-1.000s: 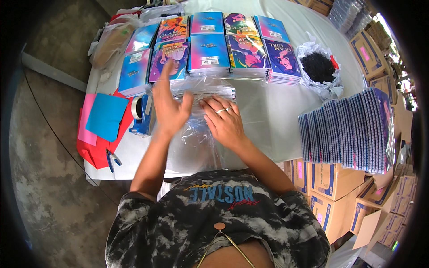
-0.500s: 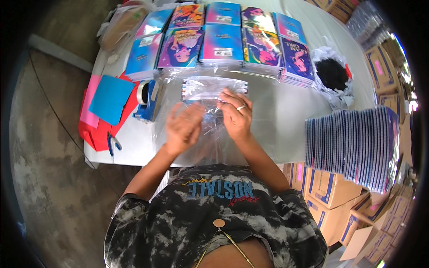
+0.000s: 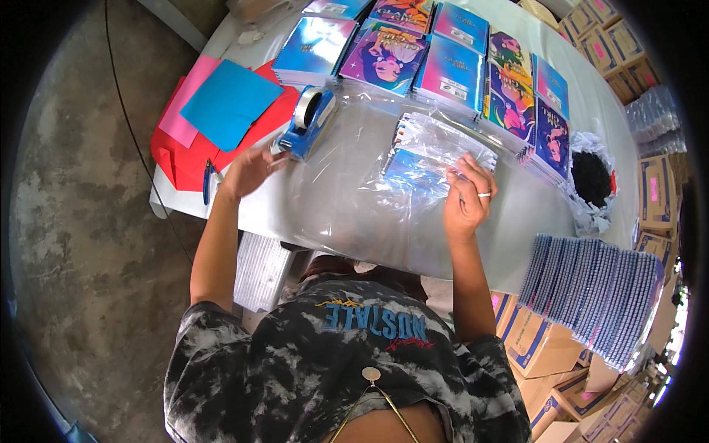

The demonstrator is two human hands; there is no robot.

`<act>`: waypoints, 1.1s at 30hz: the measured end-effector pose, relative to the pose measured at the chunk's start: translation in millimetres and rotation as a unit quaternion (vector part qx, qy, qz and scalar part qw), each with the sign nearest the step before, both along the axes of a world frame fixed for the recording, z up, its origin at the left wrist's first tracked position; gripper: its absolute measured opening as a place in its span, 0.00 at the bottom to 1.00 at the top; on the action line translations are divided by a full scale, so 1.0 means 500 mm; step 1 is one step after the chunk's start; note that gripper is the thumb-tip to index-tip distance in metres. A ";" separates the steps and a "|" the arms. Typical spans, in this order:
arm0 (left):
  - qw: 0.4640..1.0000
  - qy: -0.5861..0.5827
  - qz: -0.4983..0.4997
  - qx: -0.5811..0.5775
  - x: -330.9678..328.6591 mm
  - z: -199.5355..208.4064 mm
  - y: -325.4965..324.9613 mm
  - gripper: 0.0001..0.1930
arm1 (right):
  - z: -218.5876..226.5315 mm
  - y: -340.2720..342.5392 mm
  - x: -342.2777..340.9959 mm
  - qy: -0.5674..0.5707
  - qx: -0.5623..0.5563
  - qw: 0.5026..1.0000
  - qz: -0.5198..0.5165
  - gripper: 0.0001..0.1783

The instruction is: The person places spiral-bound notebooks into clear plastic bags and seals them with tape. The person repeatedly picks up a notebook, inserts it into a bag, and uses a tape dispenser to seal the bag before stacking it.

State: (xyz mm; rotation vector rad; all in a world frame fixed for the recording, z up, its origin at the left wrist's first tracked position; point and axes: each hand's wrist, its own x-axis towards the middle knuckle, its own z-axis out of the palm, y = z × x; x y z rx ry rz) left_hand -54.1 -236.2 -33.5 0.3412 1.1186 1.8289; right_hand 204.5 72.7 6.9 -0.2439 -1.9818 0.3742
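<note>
A stack of spiral notebooks wrapped in clear plastic lies tilted in the middle of the table. My right hand is at its right side, fingers bent and pressed together on the plastic wrap. To the left stands a blue tape dispenser with a roll of tape in it. Beside its front end is my left hand, fingers stretched out and somewhat apart, the tips at the dispenser's near end. Whether they touch the tape there is too blurred to tell.
Stacks of colourful notebooks line the far side. Red, pink and blue sheets and a blue-handled cutter lie at left. A bag of black material and a long row of spiral notebooks are at right, cardboard boxes below.
My left hand has moved left from the wrapped notebooks to the tape dispenser. My right hand has stayed on the wrap. The view has shifted, and the wrapped stack now appears tilted.
</note>
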 end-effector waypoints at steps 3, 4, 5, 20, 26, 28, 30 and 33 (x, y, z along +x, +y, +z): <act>0.801 0.396 0.073 -0.443 0.022 -0.045 -0.039 0.11 | 0.002 -0.002 -0.005 0.000 0.011 1.000 -0.001 0.08; 0.639 0.481 0.149 -0.581 0.011 -0.052 -0.032 0.12 | 0.000 -0.001 -0.005 0.001 0.016 1.000 0.000 0.08; 0.584 0.523 0.269 -0.559 0.017 -0.019 0.003 0.14 | 0.000 0.002 -0.004 0.002 0.014 1.000 0.003 0.09; 0.887 0.257 0.139 -0.358 0.380 -0.016 0.373 0.22 | 0.158 0.000 0.041 -0.324 -0.131 0.928 0.129 0.46; 0.960 0.125 -0.161 -0.191 0.512 -0.013 0.403 0.17 | 0.148 0.040 -0.096 -0.369 -0.084 0.924 0.053 0.52; 0.942 0.009 -0.271 -0.196 0.529 0.010 0.399 0.27 | 0.172 0.051 -0.103 -0.346 -0.211 0.906 0.121 0.52; 0.975 -0.076 -0.152 -0.143 0.517 -0.022 0.365 0.33 | 0.165 0.071 -0.051 -0.191 -0.329 0.906 0.184 0.52; 0.991 -0.037 0.078 0.098 0.384 -0.066 0.347 0.38 | 0.090 0.140 0.030 -0.045 -0.568 0.769 0.291 0.50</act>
